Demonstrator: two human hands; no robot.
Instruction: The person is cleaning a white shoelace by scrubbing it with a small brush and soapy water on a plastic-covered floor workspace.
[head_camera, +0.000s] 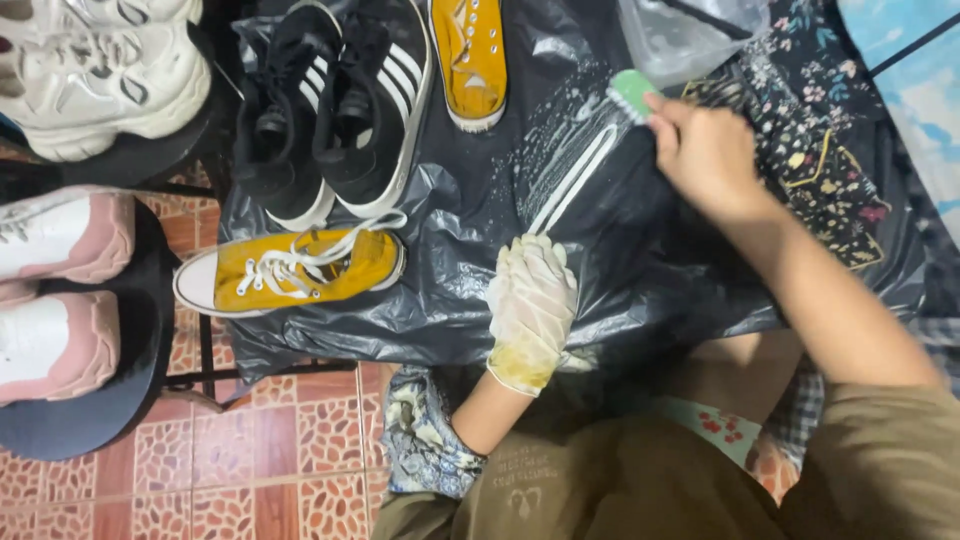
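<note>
White-and-pink shoes (60, 290) sit on a dark stool at far left. A yellow sneaker (290, 270) lies on its side on the black plastic sheet (450, 290) covering the tabletop, below a pair of black striped sneakers (335, 105). The gloved left hand (530, 305) presses flat, fingers together, on the ends of white shoelaces (570, 180) stretched across the sheet. The bare right hand (705, 155) curls its fingers around a green brush (632, 92), set on the soapy laces' far end.

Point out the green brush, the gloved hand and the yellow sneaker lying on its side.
green brush (631, 92), head view, on its head.
gloved left hand (531, 300), head view, back of glove.
yellow sneaker (300, 270), head view, canvas side.
</note>
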